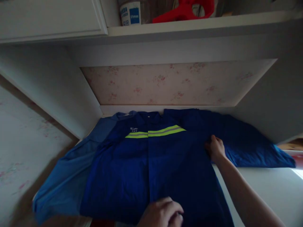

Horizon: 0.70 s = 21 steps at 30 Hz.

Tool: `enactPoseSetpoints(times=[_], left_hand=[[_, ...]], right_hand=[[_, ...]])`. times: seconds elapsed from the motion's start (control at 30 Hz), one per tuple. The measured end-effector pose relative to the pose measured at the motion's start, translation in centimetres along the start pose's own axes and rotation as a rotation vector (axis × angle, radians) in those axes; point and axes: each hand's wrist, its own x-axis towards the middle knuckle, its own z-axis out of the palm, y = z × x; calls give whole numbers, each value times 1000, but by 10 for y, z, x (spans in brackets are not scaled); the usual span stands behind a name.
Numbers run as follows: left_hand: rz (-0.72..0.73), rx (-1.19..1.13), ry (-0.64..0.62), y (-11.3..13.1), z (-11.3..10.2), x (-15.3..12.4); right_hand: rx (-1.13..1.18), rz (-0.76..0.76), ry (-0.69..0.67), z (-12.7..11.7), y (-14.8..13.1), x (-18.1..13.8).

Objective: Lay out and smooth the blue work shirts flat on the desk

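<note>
The right hand [216,148] reaches forward on an outstretched bare forearm, palm down, fingers curled and pressing flat. The left hand [163,213] sits low and close to the body, knuckles up, fingers loosely bent, partly cut off by the picture's lower edge.

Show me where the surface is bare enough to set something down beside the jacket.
Bare white surface lies right of the right hand, bordered by the jacket's spread sleeve behind and its body edge. Elsewhere the jacket covers the surface wall to wall; the left hand rests on its hem.
</note>
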Motion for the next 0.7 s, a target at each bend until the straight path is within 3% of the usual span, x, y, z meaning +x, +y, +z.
enactPoseSetpoints(times=[0.13,0.27,0.37,0.47,0.57,0.7], left_hand=[[-206,67,446,-58,-60,-33],[-295,321,660,-122,-135,-35],[-300,605,644,-155,-180,-9],[-375,892,571,-171,-210,22],[-465,1048,531,-181,-232,39],[-554,1027,452,-203,-263,34]], right_hand=[[62,47,-106,-38,33,-29],[-202,-22,-267,-52,65,-68],[-254,-60,-370,-53,81,-91],[-198,4,-506,-61,87,-105],[-189,-4,-594,-88,93,-114],[-348,-41,-686,-138,114,-128]])
